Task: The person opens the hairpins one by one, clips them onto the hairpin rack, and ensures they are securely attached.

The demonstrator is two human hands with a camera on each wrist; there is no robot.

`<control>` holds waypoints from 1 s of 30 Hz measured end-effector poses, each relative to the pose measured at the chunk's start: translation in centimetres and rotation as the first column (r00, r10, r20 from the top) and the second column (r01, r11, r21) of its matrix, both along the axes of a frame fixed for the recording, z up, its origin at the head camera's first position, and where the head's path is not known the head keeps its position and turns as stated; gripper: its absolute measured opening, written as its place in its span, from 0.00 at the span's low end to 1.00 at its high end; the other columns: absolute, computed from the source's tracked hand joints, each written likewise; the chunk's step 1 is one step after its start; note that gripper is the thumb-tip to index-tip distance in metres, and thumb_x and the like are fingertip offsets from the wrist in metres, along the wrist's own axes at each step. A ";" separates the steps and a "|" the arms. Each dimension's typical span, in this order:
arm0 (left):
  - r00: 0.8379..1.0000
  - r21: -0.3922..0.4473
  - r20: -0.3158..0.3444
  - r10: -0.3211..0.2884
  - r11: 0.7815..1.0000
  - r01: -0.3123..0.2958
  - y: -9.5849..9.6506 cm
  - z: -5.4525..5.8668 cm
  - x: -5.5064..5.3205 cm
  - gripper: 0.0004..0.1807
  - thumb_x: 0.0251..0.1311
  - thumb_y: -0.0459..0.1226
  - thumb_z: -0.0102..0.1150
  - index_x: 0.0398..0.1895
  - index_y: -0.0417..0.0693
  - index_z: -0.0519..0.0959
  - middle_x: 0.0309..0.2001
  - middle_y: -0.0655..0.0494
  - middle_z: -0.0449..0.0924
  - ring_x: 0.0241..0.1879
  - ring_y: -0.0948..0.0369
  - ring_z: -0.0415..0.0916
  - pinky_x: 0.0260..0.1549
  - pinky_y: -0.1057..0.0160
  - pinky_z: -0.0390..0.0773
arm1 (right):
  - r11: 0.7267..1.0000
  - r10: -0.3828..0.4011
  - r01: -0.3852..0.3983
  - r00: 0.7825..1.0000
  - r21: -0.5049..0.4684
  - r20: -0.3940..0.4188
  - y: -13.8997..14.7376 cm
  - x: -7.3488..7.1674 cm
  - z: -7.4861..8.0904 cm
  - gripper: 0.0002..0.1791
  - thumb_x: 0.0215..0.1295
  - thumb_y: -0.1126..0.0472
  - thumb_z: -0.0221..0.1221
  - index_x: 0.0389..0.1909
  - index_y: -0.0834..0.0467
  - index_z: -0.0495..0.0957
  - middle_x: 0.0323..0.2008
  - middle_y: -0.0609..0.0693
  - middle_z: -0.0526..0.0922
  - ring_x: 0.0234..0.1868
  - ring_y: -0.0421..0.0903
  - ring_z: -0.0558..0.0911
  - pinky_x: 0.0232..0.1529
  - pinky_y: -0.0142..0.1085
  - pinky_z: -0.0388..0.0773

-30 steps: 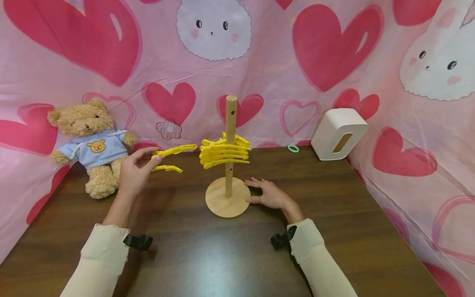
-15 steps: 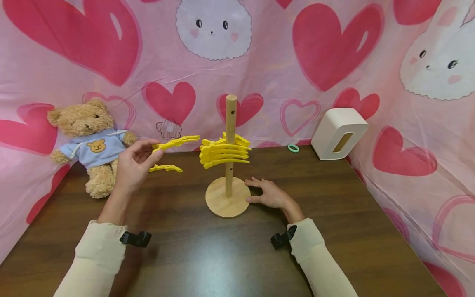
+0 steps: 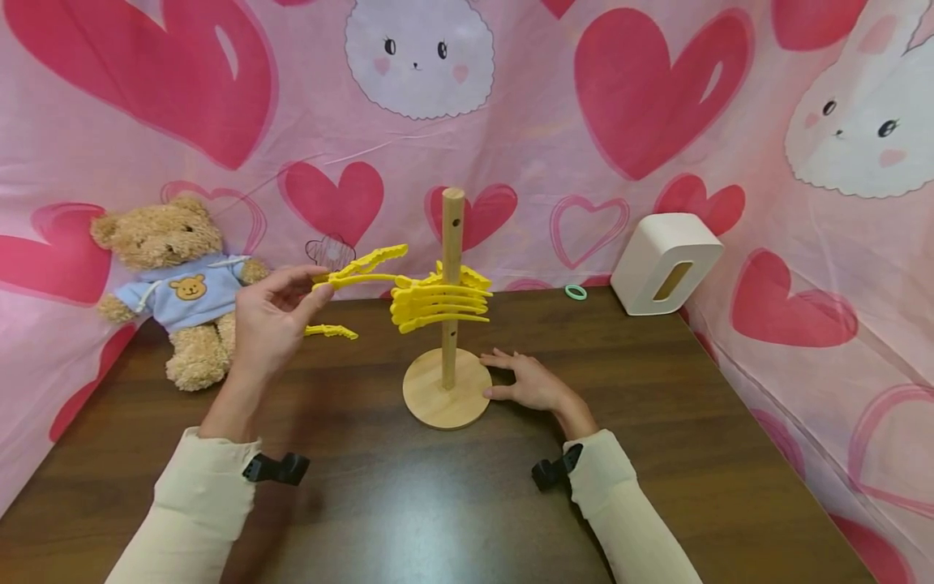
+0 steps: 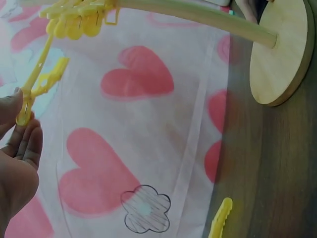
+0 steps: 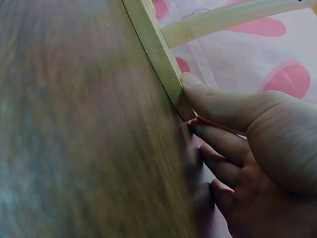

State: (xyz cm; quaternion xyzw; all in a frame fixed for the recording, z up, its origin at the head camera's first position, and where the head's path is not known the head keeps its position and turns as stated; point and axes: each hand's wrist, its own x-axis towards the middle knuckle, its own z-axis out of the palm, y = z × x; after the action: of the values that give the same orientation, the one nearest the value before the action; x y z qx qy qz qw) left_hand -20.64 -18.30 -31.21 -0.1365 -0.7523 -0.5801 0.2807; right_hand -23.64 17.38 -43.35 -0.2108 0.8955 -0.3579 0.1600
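Note:
My left hand (image 3: 270, 320) pinches the end of a yellow alligator hair clip (image 3: 375, 259) between thumb and fingers. Its two toothed arms are spread apart, as the left wrist view also shows. The lower arm's tip reaches the cluster of yellow hair clips (image 3: 423, 304) around the wooden post (image 3: 453, 235); whether they touch, I cannot tell. With relaxed fingers, my right hand (image 3: 534, 383) rests against the edge of the stand's round wooden base (image 3: 430, 397), the thumb (image 5: 213, 101) on its rim. Another yellow hair clip (image 3: 334, 331) lies on the table behind my left hand.
At the back left sits a teddy bear (image 3: 193, 284) in a blue top. A white box with a slot (image 3: 645, 268) stands at the back right, with a small green ring (image 3: 576, 292) to its left. A pink heart-print cloth (image 3: 525, 146) hangs behind the dark wooden table (image 3: 365, 503).
My left hand has moved slightly up and to the right with the hair clip, which has gone from nearly closed to spread arms. My right hand stays at the base.

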 end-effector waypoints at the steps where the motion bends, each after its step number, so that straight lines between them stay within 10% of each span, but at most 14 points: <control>1: 1.000 -0.007 -0.011 0.014 1.000 -0.014 0.1 0.1 0.0 0.14 0.61 0.26 0.68 0.49 0.30 0.84 0.39 0.63 0.83 0.35 0.64 0.79 0.35 0.74 0.79 | 1.000 0.001 -0.001 1.000 -0.001 -0.001 0.0 0.0 0.0 0.35 0.67 0.53 0.67 0.74 0.54 0.69 0.76 0.60 0.59 0.76 0.70 0.48 0.73 0.63 0.40; 7: 0.996 0.022 -0.073 0.053 0.998 -0.052 0.5 0.7 0.0 0.12 0.59 0.27 0.70 0.46 0.33 0.86 0.36 0.63 0.84 0.33 0.64 0.78 0.32 0.74 0.78 | 1.000 0.004 -0.004 1.000 -0.006 0.000 -0.1 0.1 0.0 0.35 0.67 0.53 0.67 0.74 0.54 0.69 0.76 0.61 0.59 0.76 0.71 0.48 0.73 0.64 0.39; 30: 0.985 -0.023 -0.113 -0.130 0.991 0.129 3.9 2.1 0.8 0.12 0.55 0.22 0.71 0.44 0.32 0.87 0.38 0.62 0.86 0.39 0.59 0.79 0.37 0.72 0.80 | 1.000 0.012 -0.012 1.000 -0.011 -0.005 0.0 -0.1 -0.1 0.35 0.68 0.54 0.67 0.73 0.56 0.69 0.76 0.60 0.60 0.76 0.71 0.48 0.73 0.64 0.38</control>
State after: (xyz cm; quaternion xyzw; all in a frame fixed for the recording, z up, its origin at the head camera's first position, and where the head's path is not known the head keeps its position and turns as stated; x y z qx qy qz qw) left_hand -19.82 -14.44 -29.09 -0.2202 -0.7293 -0.5823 0.2837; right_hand -23.74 17.42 -43.43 -0.2180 0.8926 -0.3612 0.1589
